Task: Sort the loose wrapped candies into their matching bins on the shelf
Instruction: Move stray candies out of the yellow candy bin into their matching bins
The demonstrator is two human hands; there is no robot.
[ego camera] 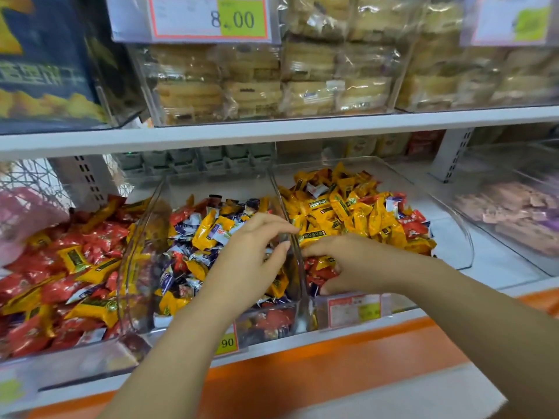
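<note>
Orange trim (332,358) runs along the shop shelf front at the bottom of the frame, with a white shelf edge (302,346) above it.

2 price tags clipped there: one reading "90" (227,343) at bottom centre, one blurred (354,309) to its right.

2 bare forearms come in from the bottom.
- left hand (254,249): over the middle bin, fingers bent, thumb and fingers apart at the clear divider wall (298,267). No candy seen in it.
- right hand (348,264): fingers curled down into red candies (317,267) at the front of the right bin. Can't tell whether it has one pinched.

Lower shelf, 3 clear bins of wrapped candies (205,231) side by side:
- left bin (75,367): mostly red, some yellow.
- middle bin (136,282): mixed yellow, purple-white, red.
- right bin (453,225): mostly yellow, red at the front and right.

A 4th bin (514,164) at the right edge holds brownish and purple packets, blurred.

White upper shelf board (302,125) crosses mid-frame. On it are clear bins of pale biscuit packs (251,86) and a dark box (45,71) at upper left. 2 tags up top: "8.00" (208,18) and one unreadable (514,22) at upper right.
</note>
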